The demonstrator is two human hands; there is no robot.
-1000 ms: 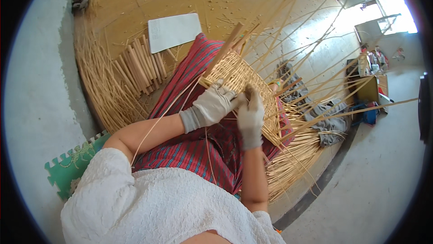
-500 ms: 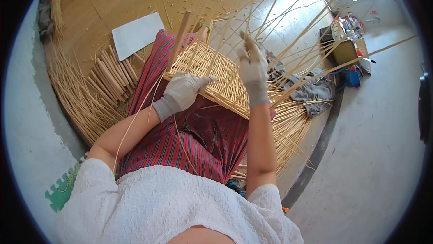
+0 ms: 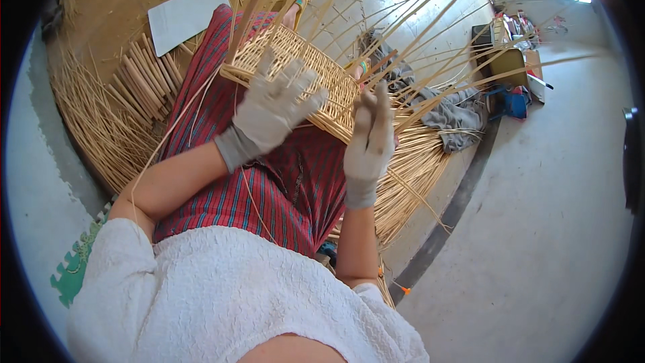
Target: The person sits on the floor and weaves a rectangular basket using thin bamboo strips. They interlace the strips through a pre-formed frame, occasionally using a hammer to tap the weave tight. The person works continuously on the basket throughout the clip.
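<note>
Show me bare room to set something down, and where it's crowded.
Bare: the grey floor right of the dark floor stripe. Crowded: left, with wicker rods and short sticks; beyond the woven wicker panel, where long stakes splay; and beside its right end, with heaped rods.

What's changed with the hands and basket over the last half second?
The left hand appears to have let go of the near edge of the basket and is spread open. The right hand has come back down toward that edge; whether it holds anything is unclear. The basket stays over the striped cloth.
</note>
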